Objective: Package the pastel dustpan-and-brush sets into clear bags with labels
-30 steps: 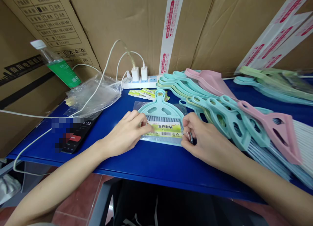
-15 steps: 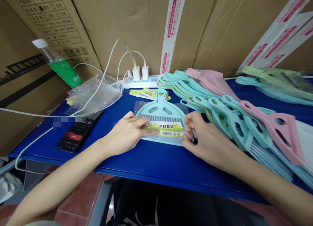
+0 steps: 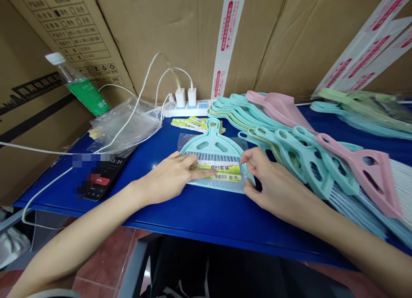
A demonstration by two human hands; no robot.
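A light-blue dustpan (image 3: 210,137) lies flat on the blue table in a clear plastic bag (image 3: 184,140), its handle pointing away from me. A small brush with grey bristles (image 3: 206,156) rests in it. Across the bristles is a yellow-green printed label (image 3: 230,171). My left hand (image 3: 170,175) is closed on the label's left end, its thumb along the lower edge. At the bag's right side my right hand (image 3: 262,173) has thumb and forefinger apart. Its fingertips are beside or touching the bag's edge; I cannot see anything gripped.
More dustpans (image 3: 273,104) and brushes (image 3: 309,160) lie piled to the right, with bagged sets (image 3: 363,109) farther off. Behind are loose labels (image 3: 193,123) and a power strip (image 3: 202,105). Leftward lie empty bags (image 3: 128,122), a phone (image 3: 103,177), a bottle (image 3: 80,87) and cables.
My right thumb and forefinger have spread apart at the bag's right edge. The left hand stays on the label, almost unmoved. The whole view has shifted slightly.
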